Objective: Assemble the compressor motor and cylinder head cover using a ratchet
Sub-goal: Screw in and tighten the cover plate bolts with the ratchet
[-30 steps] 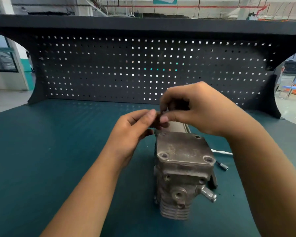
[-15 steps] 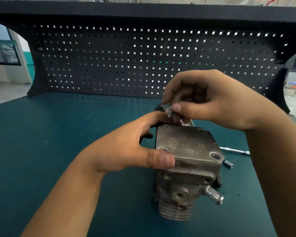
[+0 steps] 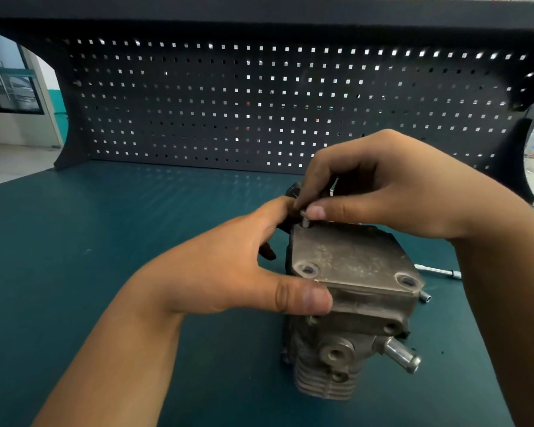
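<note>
Cylinder head cover (image 3: 352, 257): flat, worn grey plate seated on top of the compressor body (image 3: 336, 359), upright on the counter (image 3: 105, 241), slightly right of centre. Open bolt holes at the near-left (image 3: 307, 269) and near-right (image 3: 407, 280) corners of the cover; far-right corner hidden behind the right grip.

Bolt (image 3: 305, 222): small, silvery, upright at the far-left corner, shank partly above the plate; depth in the hole not discernible.

Right grip (image 3: 383, 192): reaching in from the right above the far edge of the cover, thumb and forefinger narrowed to a pinch on the bolt head, remaining fingers curled.

Left grip (image 3: 228, 266): clasped around the left side of the cover, thumb (image 3: 305, 298) pressed flat against the near-left edge, fingers wrapped behind the far-left corner, just beside the bolt.

Below the cover: cooling fins at the base of the body, round port on the front face, short metal outlet stub (image 3: 403, 359) angled toward the lower right.

On the counter to the right of the body: slim metal extension bar (image 3: 438, 271) lying flat, and a small socket (image 3: 425, 297) just beside the cover's near-right corner, both apart from either grip.

Behind: dark pegboard (image 3: 228, 103) along the far edge of the teal counter.
</note>
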### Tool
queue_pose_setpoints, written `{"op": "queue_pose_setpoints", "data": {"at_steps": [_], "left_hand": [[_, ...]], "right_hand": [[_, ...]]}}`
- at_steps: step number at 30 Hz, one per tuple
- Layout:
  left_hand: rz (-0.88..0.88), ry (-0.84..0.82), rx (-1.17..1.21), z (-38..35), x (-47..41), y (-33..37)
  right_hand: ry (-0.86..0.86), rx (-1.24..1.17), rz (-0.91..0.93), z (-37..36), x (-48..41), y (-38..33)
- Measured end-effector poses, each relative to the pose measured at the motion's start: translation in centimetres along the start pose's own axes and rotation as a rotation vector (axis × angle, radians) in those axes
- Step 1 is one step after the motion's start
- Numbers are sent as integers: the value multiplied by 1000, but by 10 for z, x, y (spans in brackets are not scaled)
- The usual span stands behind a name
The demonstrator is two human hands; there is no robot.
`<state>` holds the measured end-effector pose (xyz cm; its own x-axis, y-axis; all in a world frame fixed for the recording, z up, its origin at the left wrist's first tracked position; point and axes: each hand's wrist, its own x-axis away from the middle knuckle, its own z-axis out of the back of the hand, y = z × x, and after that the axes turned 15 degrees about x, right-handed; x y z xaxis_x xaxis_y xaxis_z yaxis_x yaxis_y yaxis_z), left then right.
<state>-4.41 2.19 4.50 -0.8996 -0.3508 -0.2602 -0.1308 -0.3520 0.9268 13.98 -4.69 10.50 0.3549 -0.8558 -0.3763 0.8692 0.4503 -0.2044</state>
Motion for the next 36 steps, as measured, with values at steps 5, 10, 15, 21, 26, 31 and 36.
{"op": "queue_pose_setpoints", "data": {"at_steps": [5, 10, 15, 21, 26, 31, 36], "left_hand": [[16, 15, 3, 0, 1, 0], [37, 7, 18, 0, 0, 0], [40, 13, -4, 0, 0, 0], [57, 26, -23, 2, -1, -1], [63, 26, -21, 3, -1, -2], [49, 20, 2, 2, -1, -2], [46, 2, 28, 1, -1, -3]], "right_hand": [[-4, 23, -4, -1, -1, -2], [-12, 28, -31, 0, 1, -3], [-1, 40, -40, 0, 0, -5], [19, 74, -41, -3, -2, -5], [30, 123, -41, -7, -4, -6], [15, 153, -1, -10, -5, -6], [-14, 79, 9, -8, -4, -1]]}}
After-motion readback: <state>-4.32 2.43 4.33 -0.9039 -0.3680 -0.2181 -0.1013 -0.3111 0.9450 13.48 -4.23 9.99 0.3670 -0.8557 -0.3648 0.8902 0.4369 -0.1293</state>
